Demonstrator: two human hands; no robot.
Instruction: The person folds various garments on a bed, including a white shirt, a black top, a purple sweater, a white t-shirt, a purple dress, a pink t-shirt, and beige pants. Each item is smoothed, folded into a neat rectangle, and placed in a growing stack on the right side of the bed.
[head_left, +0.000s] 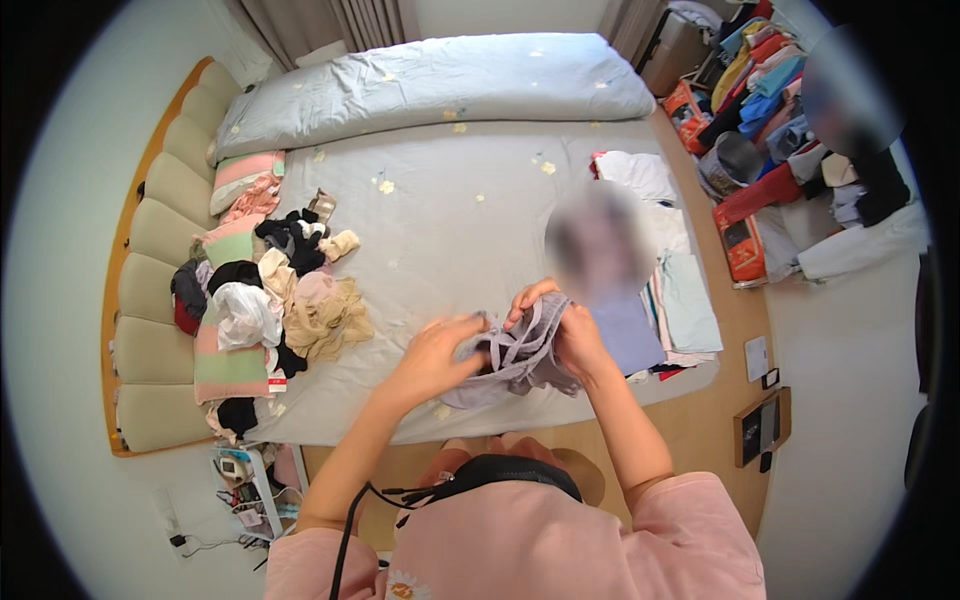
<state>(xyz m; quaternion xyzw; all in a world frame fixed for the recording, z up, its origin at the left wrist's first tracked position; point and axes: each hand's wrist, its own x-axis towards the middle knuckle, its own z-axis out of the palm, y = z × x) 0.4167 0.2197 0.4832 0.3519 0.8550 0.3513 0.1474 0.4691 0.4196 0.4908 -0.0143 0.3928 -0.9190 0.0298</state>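
A crumpled grey-lilac garment (532, 352) with thin bands hangs bunched above the near edge of the bed. My right hand (574, 330) grips its right side, with the fingers curled around the upper edge. My left hand (442, 356) is at the garment's left side, slightly blurred. Its thumb and fingers are apart around a dark fold, and whether they pinch the cloth is unclear. Just right of the garment lies a folded periwinkle cloth (626, 337), partly covered by a blurred patch.
Mixed clothes (322, 307) lie heaped on pillows (225, 375) by the padded headboard (165, 300). Folded clothes (690, 300) line the bed's right side. A rolled quilt (450, 82) spans the far end. More clothes (772, 82) pile up beyond the bed, and a cart (262, 487) stands at lower left.
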